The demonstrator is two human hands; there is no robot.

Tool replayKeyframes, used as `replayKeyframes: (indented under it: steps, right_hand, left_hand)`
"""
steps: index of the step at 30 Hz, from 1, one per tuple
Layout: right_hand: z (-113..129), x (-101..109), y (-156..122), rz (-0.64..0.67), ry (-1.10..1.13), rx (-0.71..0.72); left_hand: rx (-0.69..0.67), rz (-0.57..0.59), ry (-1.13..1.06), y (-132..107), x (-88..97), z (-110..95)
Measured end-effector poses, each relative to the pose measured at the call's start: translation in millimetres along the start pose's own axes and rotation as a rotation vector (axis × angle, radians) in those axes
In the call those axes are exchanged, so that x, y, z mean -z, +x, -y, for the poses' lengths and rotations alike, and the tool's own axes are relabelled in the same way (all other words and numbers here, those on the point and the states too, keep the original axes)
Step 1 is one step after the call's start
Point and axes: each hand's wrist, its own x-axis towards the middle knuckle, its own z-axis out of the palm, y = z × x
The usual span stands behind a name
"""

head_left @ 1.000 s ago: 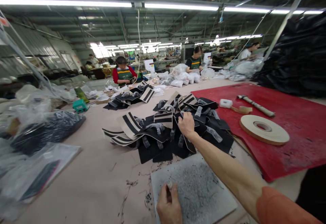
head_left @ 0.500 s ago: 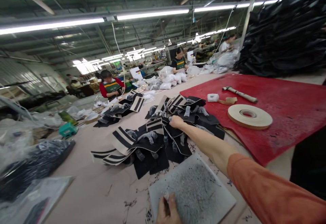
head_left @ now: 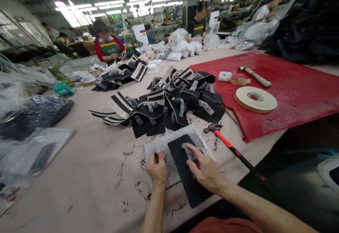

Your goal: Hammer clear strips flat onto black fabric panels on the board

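Observation:
A flat black panel (head_left: pixel 176 151) lies slanted across a pale grey slab (head_left: pixel 150 144) at the table's front edge. On the panel sits a plastic-wrapped handle (head_left: pixel 186 151), and my right hand (head_left: pixel 206 171) has its thumb and forefinger around it. My left hand (head_left: pixel 158 171) is closed in a pinch over the slab's left side, left of the panel; what its fingers hold is too small to make out. A claw hammer (head_left: pixel 225 141) with a red and black handle lies to the right of the slab.
Beyond the slab is a heap of black panels (head_left: pixel 182 102) with striped backs and wrapped handles. On a red sheet (head_left: pixel 212 63) at right lie a tape roll (head_left: pixel 241 98) and a second hammer (head_left: pixel 255 77). Plastic bags (head_left: pixel 23 109) fill the left. Co-workers sit behind the table.
My right hand has come back from the heap with a black panel, now on the slab. The view has tilted down, and the claw hammer now shows. My left hand stays pinched over the slab.

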Motion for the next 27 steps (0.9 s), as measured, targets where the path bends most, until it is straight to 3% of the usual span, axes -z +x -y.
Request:
replayKeyframes:
  steps: [2, 5, 10, 14, 20, 27]
  right_hand:
    - [-16, -27, -31, 0.072, -0.047, -0.014]
    - [-26, -45, -44, 0.103, -0.105, -0.031]
    - [-17, -34, -29, 0.173, -0.118, -0.116]
    - [-13, -28, -25, 0.169, -0.061, -0.129]
    - [-14, -29, -27, 0.161, 0.015, -0.177]
    - [-18, -31, -28, 0.18, -0.02, -0.18]
  left_hand:
    - [0.043, -0.034, -0.069, 1, 1.8, 4]
    - [0.099, -0.012, -0.223, 2, 3.0, 1]
    - [0.095, 0.208, -0.45, 6, -13.7, -26]
    - [0.035, 0.391, -0.399, 7, -34.5, -29]
    - [-0.002, 0.408, -0.37, 4, -40.4, -11]
    - [-0.053, 0.391, -0.252, 3, -37.4, -20]
